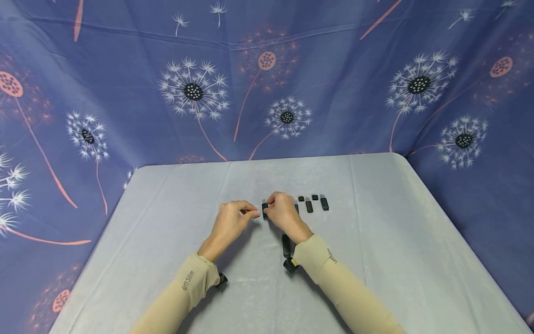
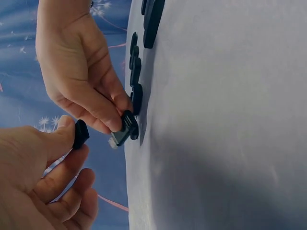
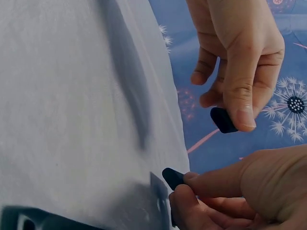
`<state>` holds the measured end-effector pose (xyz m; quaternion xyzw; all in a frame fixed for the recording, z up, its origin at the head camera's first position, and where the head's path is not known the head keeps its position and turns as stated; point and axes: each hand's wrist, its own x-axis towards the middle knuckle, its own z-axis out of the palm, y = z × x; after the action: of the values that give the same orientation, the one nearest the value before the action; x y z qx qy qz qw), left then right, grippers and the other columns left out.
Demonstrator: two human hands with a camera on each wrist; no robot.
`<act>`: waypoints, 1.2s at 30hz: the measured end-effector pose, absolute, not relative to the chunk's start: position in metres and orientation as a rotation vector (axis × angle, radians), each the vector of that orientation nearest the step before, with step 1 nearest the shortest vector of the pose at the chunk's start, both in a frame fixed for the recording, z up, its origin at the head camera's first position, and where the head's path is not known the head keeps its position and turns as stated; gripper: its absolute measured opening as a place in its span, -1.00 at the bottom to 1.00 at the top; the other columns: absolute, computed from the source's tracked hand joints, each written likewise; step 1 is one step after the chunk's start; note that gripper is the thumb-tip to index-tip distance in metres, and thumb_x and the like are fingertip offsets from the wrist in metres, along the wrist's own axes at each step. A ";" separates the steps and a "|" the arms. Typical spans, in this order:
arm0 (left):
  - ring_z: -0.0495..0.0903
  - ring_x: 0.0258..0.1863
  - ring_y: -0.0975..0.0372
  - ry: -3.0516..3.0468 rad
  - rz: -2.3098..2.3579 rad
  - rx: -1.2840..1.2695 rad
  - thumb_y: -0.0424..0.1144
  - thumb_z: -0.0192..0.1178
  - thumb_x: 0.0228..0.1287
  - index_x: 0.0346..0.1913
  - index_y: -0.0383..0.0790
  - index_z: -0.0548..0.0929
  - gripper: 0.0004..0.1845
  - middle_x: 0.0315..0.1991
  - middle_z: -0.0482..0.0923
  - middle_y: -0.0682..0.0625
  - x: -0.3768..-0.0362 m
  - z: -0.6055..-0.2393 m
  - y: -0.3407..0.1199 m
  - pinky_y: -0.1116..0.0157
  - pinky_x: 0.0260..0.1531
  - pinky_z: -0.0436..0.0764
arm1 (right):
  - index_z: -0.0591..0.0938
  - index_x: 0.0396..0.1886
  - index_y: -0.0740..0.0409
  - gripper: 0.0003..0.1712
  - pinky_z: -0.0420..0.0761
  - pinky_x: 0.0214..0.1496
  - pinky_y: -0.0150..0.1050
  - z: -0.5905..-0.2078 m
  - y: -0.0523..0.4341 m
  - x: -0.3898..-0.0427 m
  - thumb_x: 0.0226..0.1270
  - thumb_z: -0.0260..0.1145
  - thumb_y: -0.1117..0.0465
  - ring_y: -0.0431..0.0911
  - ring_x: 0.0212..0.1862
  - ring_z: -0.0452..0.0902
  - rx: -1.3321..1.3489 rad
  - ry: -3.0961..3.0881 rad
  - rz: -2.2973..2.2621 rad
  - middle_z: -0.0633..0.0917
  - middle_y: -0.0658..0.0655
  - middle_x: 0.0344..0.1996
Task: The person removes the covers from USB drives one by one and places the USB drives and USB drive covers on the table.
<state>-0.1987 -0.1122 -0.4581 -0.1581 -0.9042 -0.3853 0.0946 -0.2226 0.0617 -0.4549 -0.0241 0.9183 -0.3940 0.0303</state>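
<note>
The USB stick (image 2: 123, 134) sits low over the bench (image 2: 220, 120), pinched in the grip of the right hand (image 1: 283, 212), its bare metal plug pointing toward the left hand (image 1: 230, 221). Its long axis runs roughly along the line between the two hands. The left hand's grip pinches the small black cap (image 2: 80, 134) between thumb and forefinger, just off the plug end and apart from it. More black sticks (image 1: 316, 203) lie in a row beyond the right hand.
</note>
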 end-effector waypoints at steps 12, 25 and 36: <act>0.68 -0.37 0.32 -2.697 -1.134 -0.474 -0.15 0.49 0.24 -0.36 0.02 0.85 -0.95 -0.41 0.78 0.18 -0.197 -0.457 -0.111 0.34 -0.42 0.62 | 0.71 -0.19 0.27 -0.84 0.64 -0.29 -0.22 -0.461 0.055 -0.229 0.28 0.50 0.31 -0.05 -0.30 0.67 -0.027 2.850 -1.105 0.77 0.14 -0.33; 0.69 -0.34 0.31 -2.698 -1.123 -0.475 -0.14 0.50 0.23 -0.36 0.03 0.85 -0.95 -0.41 0.78 0.20 -0.197 -0.458 -0.112 0.33 -0.40 0.63 | 0.71 -0.19 0.28 -0.91 0.65 -0.28 -0.19 -0.461 0.051 -0.230 0.35 0.41 0.36 0.03 -0.18 0.69 -0.018 2.815 -1.039 0.74 0.25 -0.17; 0.69 -0.36 0.31 -2.703 -1.133 -0.468 -0.16 0.48 0.27 -0.37 0.07 0.85 -0.94 -0.43 0.78 0.21 -0.197 -0.458 -0.117 0.30 -0.39 0.64 | 0.69 0.03 0.30 -0.77 0.69 -0.25 -0.15 -0.453 0.057 -0.221 0.46 0.25 0.41 0.06 -0.18 0.73 -0.035 2.854 -1.013 0.77 0.30 -0.08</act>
<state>-0.1974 -0.1173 -0.4583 -0.1572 -0.9073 -0.3803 0.0864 -0.2208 0.0570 -0.4529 -0.0117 0.9408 -0.3340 0.0565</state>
